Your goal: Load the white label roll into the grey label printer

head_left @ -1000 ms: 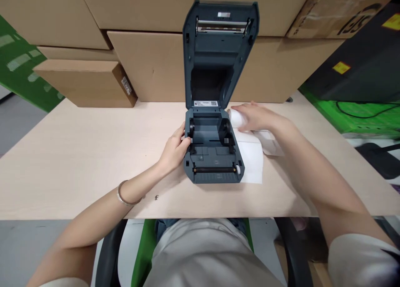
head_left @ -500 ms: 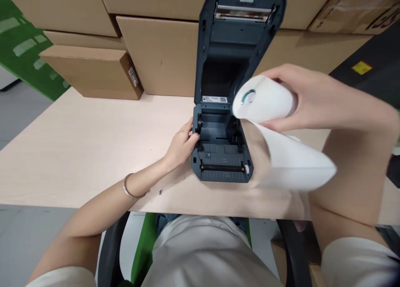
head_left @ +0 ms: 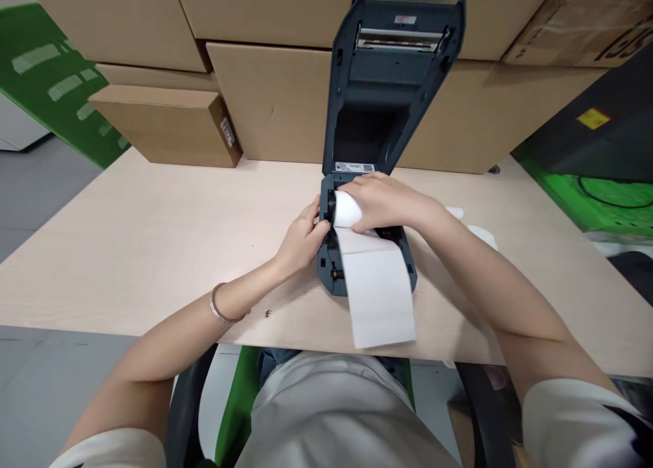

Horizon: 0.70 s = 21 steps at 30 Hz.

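A dark blue-grey label printer (head_left: 326, 284) stands on the table with its lid (head_left: 392, 77) raised. Inside its bay sits a white paper roll (head_left: 347, 209), and my right hand (head_left: 380, 199) is closed over it from the right. From the roll a strip of white labels (head_left: 380, 294) runs toward me, over the printer's front and down to near the table edge. My left hand (head_left: 303, 237) grips the printer's left side wall, thumb on the rim. The right part of the roll is hidden under my right hand.
Large cardboard boxes (head_left: 275, 101) form a wall behind the printer. A flatter cardboard box (head_left: 163, 128) lies at the back left of the table (head_left: 127, 250). White paper pieces (head_left: 482, 237) lie right of the printer. A green crate (head_left: 607, 196) is at the far right.
My right hand has brought the paper roll from the printer's right side down into its bay. The loose strip now hangs over the printer's front. My left hand keeps its hold.
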Each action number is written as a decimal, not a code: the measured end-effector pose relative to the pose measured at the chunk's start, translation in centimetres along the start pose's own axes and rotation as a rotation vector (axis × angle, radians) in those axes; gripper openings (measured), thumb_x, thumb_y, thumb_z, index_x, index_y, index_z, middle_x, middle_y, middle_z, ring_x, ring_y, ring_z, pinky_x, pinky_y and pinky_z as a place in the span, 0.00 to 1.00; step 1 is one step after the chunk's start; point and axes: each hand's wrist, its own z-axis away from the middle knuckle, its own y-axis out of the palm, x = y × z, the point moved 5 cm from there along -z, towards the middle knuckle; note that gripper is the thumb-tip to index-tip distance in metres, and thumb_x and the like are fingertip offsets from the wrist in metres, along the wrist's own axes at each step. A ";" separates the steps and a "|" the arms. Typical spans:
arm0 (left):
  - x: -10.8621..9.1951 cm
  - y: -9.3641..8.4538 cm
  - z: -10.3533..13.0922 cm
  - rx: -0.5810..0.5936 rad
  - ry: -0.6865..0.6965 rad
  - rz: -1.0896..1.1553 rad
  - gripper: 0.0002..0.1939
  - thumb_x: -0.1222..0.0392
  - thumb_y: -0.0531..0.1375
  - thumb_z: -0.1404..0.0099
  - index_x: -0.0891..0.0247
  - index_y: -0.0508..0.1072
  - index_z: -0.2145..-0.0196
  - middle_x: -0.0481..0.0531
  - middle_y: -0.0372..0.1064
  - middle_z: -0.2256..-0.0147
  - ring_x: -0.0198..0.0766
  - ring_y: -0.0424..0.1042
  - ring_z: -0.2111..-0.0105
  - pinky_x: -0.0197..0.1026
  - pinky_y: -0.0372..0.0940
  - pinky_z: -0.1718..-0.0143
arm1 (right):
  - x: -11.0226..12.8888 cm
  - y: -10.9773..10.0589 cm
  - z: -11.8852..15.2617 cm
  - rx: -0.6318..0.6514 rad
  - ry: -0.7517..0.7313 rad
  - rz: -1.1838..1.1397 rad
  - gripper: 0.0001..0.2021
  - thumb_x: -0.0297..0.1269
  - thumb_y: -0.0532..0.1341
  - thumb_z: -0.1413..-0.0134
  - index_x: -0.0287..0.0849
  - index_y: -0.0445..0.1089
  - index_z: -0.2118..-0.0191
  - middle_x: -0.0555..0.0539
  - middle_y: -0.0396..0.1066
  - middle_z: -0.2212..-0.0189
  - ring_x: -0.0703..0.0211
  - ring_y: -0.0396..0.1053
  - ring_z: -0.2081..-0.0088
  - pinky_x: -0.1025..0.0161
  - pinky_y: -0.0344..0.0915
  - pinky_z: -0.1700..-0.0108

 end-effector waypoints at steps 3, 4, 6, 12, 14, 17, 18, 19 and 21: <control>0.0 0.0 0.0 0.006 -0.003 0.003 0.36 0.60 0.54 0.32 0.62 0.66 0.26 0.59 0.74 0.34 0.53 0.74 0.38 0.54 0.65 0.33 | 0.8 0.7 1.0 -0.064 0.024 -0.010 0.36 0.39 0.68 0.44 0.33 0.68 0.30 0.29 0.74 0.38 0.29 0.71 0.36 0.38 0.65 0.32; -0.1 0.1 0.0 0.008 0.006 0.007 0.36 0.60 0.54 0.32 0.62 0.66 0.26 0.59 0.74 0.34 0.53 0.74 0.38 0.54 0.65 0.33 | 1.3 0.7 1.9 -0.127 0.022 -0.011 0.36 0.39 0.65 0.40 0.33 0.66 0.28 0.28 0.72 0.34 0.28 0.68 0.32 0.34 0.61 0.28; -0.2 0.1 0.1 0.011 0.026 0.023 0.36 0.60 0.54 0.31 0.60 0.67 0.27 0.58 0.73 0.32 0.53 0.73 0.37 0.53 0.65 0.32 | 2.6 0.8 4.4 -0.249 0.003 -0.023 0.32 0.41 0.58 0.30 0.34 0.64 0.26 0.28 0.67 0.29 0.30 0.64 0.27 0.30 0.55 0.24; -0.5 0.3 0.0 0.022 0.062 0.047 0.35 0.60 0.54 0.31 0.62 0.66 0.27 0.57 0.71 0.30 0.50 0.72 0.34 0.49 0.64 0.30 | 7.8 4.3 10.8 -0.285 -0.054 -0.167 0.42 0.63 0.48 0.25 0.37 0.56 0.20 0.29 0.57 0.23 0.31 0.57 0.22 0.29 0.65 0.27; -0.4 0.2 -0.1 0.012 0.061 0.035 0.35 0.61 0.54 0.31 0.63 0.67 0.28 0.58 0.72 0.31 0.51 0.72 0.34 0.50 0.64 0.30 | 9.1 5.7 11.3 -0.256 -0.053 -0.150 0.46 0.66 0.51 0.28 0.34 0.54 0.19 0.26 0.52 0.22 0.27 0.50 0.20 0.25 0.58 0.24; 0.1 0.2 -0.1 0.011 0.031 0.034 0.34 0.61 0.55 0.31 0.63 0.67 0.28 0.59 0.74 0.33 0.51 0.75 0.38 0.52 0.67 0.32 | 9.8 6.8 11.5 -0.260 -0.029 -0.106 0.47 0.66 0.52 0.27 0.31 0.55 0.20 0.25 0.49 0.21 0.26 0.45 0.19 0.25 0.55 0.23; 0.4 0.2 -0.1 0.018 0.023 0.045 0.34 0.60 0.55 0.31 0.63 0.66 0.28 0.59 0.73 0.32 0.51 0.75 0.38 0.53 0.67 0.32 | 9.8 6.7 11.6 -0.267 -0.034 -0.090 0.45 0.65 0.50 0.26 0.31 0.56 0.21 0.25 0.49 0.21 0.28 0.46 0.19 0.27 0.56 0.23; 0.8 0.2 -0.1 0.024 0.016 0.062 0.34 0.59 0.56 0.30 0.62 0.65 0.27 0.59 0.71 0.31 0.52 0.74 0.36 0.54 0.67 0.32 | 9.7 6.4 11.8 -0.282 -0.057 -0.075 0.44 0.64 0.49 0.25 0.30 0.57 0.21 0.25 0.51 0.22 0.29 0.49 0.20 0.29 0.58 0.23; 1.4 0.3 0.0 0.015 0.016 0.101 0.34 0.52 0.57 0.27 0.61 0.63 0.26 0.60 0.65 0.26 0.54 0.68 0.30 0.56 0.62 0.27 | 8.9 4.9 12.2 -0.336 -0.127 -0.053 0.40 0.62 0.47 0.22 0.31 0.62 0.25 0.28 0.59 0.24 0.33 0.58 0.22 0.32 0.61 0.24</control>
